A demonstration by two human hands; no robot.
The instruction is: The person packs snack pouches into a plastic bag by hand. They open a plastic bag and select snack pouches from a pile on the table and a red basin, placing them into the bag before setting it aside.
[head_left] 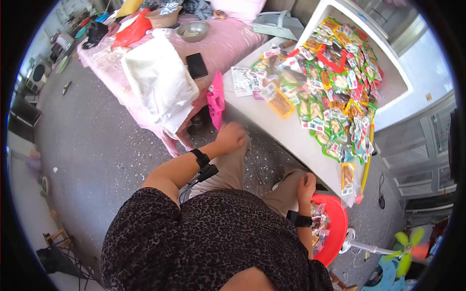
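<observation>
My left hand rests on my left knee, its fingers curled in, with nothing visible in it. Lower right, my right hand lies on my right thigh with its fingers bent together, near the table edge. In front of it is a white table with a large heap of small snack packets in green, orange and red wrappers. One orange packet lies apart at the near right corner. Beside my right forearm is a red basin with more packets inside.
A pink-covered bed holds a white sack, a black phone, a metal bowl and a red bag. A pink bag hangs between bed and table. A fan with green blades stands lower right.
</observation>
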